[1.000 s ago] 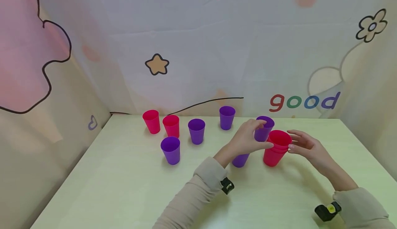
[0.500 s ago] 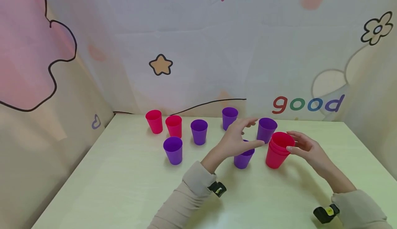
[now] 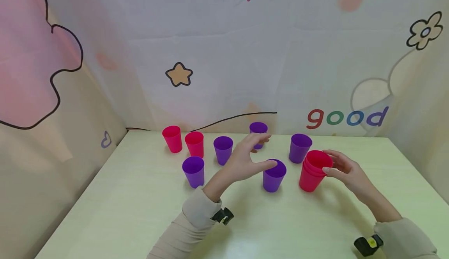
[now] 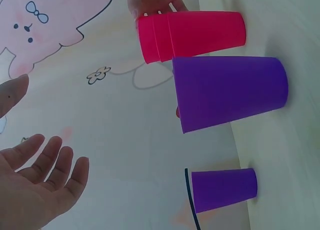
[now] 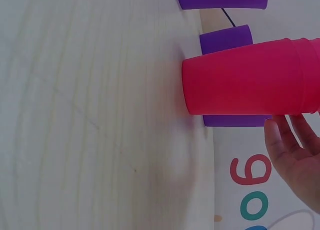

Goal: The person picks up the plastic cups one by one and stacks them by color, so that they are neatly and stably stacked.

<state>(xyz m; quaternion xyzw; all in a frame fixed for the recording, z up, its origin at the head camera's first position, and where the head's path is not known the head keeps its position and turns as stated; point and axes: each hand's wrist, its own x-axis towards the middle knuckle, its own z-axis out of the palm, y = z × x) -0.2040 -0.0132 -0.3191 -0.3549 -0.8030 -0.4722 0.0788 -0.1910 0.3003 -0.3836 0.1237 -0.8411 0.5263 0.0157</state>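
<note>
Stack of red cups [image 3: 310, 178] beside a person's right hand [image 3: 350, 177], with the left hand [image 3: 240, 161] well apart from it.
The stack, nested rim above rim, stands upright on the pale table [image 3: 259, 227], just in front of a purple cup [image 3: 299, 149]; right thumb and fingertips touch its upper side, but whether they pinch it cannot be told. Left thumb and fingers are spread, holding nothing, near a second purple cup [image 3: 273, 181]. Farther left stand two single red cups [image 3: 172, 141].
</note>
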